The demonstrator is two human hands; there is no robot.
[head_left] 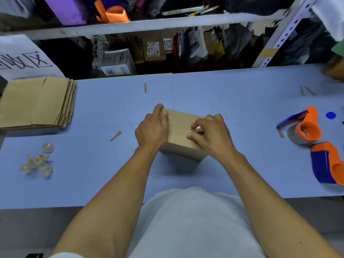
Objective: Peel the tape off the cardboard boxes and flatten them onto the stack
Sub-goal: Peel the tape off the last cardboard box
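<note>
A small brown cardboard box (181, 125) stands in the middle of the blue table. My left hand (151, 128) grips its left end, thumb on the top face. My right hand (210, 134) rests on the box's right half, fingers pinched on a crumpled wad of clear tape (195, 129) at the top seam. A stack of flattened boxes (37, 103) lies at the table's far left.
Several balled-up tape wads (38, 162) lie at the near left. Two orange and blue tape dispensers (305, 127) (329, 162) sit at the right. Thin cardboard slivers (115, 135) are scattered about. Cluttered shelving (167, 23) runs behind the blue table (242, 101).
</note>
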